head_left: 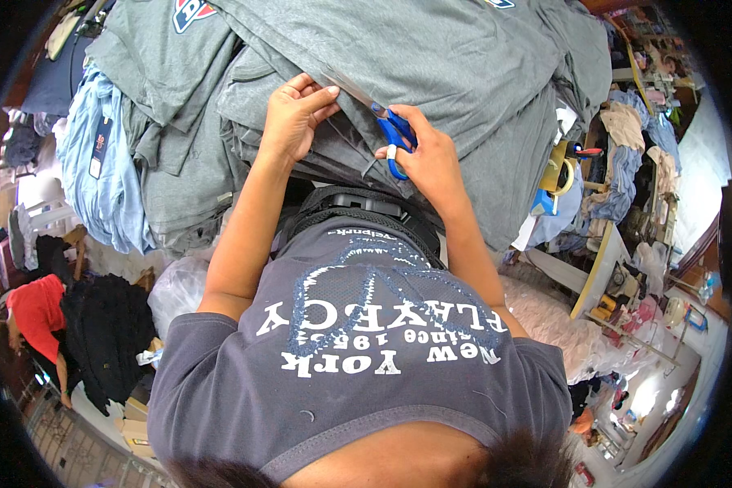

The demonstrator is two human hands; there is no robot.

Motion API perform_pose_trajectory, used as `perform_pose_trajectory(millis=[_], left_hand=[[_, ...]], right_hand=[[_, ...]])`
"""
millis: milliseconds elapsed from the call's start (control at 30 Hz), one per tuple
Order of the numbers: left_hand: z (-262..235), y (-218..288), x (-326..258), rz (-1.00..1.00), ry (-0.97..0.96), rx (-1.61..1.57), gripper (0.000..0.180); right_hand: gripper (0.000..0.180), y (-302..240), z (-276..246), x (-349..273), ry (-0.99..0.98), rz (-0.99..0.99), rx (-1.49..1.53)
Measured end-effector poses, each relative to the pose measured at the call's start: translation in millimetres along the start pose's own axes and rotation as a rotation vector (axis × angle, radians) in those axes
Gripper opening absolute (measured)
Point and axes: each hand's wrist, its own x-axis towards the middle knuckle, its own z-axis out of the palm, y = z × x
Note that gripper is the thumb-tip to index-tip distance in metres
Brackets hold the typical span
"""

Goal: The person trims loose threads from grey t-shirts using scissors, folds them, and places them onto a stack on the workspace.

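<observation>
Blue-handled scissors (398, 134) are gripped in my right hand (429, 159), with a finger and thumb around the loops. Their metal blades point up and left, toward the fingertips of my left hand (297, 114). That hand is curled in a pinch right at the grey cloth; what its fingertips hold is too small to make out. Under both hands lies a large heap of grey shirts (431, 49), draped and folded over each other. The blade tips lie close against the cloth, and I cannot tell whether they touch it.
Light blue garments (98, 175) with a dark tag hang at the left. Tape rolls (563, 169) stand at the heap's right edge. Plastic-wrapped pinkish cloth (545, 317) sits to my right. A person in red (37, 313) bends beside black garments (106, 333) at far left.
</observation>
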Motion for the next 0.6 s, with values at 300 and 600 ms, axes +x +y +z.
perform_pose_trajectory(millis=[300,600], left_hand=[[0.8,-2.0,0.8,0.012,-0.013,-0.009,0.022],[-0.5,-0.4,0.1,0.018,-0.02,0.019,0.021]], right_hand=[[0.05,0.9,1.1,-6.2,0.028,-0.01,-0.065],[0.049,-12.8,2.5,10.5,-0.006,-0.016,-0.067]])
